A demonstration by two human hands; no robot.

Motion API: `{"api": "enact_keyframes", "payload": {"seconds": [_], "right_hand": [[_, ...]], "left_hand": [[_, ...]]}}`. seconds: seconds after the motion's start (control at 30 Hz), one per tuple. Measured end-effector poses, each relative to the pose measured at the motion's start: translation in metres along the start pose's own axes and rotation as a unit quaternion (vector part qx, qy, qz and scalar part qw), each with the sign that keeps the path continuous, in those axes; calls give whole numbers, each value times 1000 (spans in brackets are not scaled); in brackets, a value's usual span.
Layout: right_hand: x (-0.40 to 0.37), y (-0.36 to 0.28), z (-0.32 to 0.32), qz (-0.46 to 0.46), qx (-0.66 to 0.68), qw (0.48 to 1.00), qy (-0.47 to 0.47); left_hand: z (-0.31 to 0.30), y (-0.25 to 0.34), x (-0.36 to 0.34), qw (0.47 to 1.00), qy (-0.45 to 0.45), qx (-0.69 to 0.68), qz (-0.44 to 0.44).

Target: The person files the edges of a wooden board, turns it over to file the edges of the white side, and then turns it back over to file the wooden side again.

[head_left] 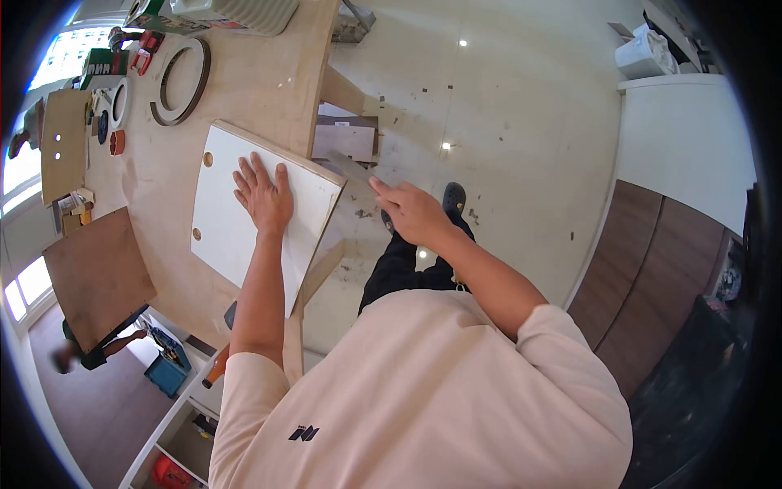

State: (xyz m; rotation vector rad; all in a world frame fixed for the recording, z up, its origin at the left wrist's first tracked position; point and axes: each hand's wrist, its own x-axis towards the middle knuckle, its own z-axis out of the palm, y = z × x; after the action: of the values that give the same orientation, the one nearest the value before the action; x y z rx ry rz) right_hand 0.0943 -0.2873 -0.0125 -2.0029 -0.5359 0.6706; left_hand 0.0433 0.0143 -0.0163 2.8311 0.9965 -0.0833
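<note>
A white cabinet door panel point(236, 216) with two round hinge holes lies on the wooden workbench, its near edge at the bench side. My left hand point(265, 196) is laid on the panel with the fingers spread, holding nothing. At the panel's right corner, my right hand point(411, 213) is closed around one end of a flat grey metal file point(352, 169). The file's far end reaches to the panel's edge; whether it touches cannot be made out. My right fingers hide its handle end.
The workbench point(261, 77) carries a coil of edge banding point(204, 77), a red tool point(147, 50), a tape roll point(117, 143) and a brown board point(102, 273). Another person point(90, 352) stands beyond the bench. Below is an open drawer point(183, 444); brown cabinets point(652, 244) stand at right.
</note>
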Motion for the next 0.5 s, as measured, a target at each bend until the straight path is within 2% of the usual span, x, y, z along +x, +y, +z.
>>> {"api": "enact_keyframes", "payload": {"seconds": [0.13,0.23,0.33,0.5], "right_hand": [[-20,-4,7,20,-37,996,-83],[12,-8,28,-19,-26,999,-24],[22,-6,22,-33,-48,998,-27],[-18,6,21,-7,-35,999,-20]], "left_hand": [[-2,1,-3,1000,-11,5,-9],[-2,2,-4,1000,-3,-3,-4],[-3,1,-2,1000,-9,-1,-7],[-2,-1,-5,1000,-3,-2,1]]}}
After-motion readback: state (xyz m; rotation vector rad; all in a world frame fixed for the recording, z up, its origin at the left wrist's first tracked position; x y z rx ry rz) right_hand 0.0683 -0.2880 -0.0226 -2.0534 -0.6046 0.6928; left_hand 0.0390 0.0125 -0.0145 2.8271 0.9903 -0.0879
